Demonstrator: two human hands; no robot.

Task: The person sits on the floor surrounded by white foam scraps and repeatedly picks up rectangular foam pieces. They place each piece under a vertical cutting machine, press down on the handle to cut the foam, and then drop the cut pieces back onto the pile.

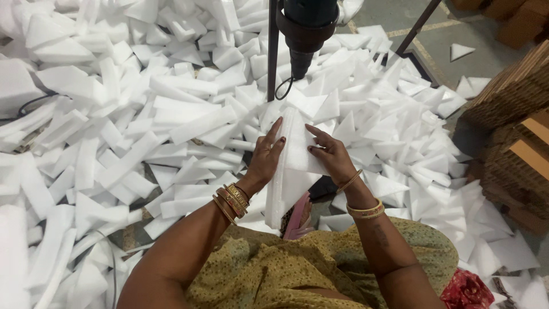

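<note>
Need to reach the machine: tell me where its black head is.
In the head view, the black machine head hangs at top centre, above the white foam piece held between left hand and right hand.

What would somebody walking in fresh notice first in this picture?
Most striking is the heap of white foam offcuts covering the floor from the left edge across to the right. In the middle, the left hand and right hand press a stack of white foam pieces between them, just under a dark machine head hanging at top centre. Brown corrugated cardboard stacks sit at the right edge.
</note>
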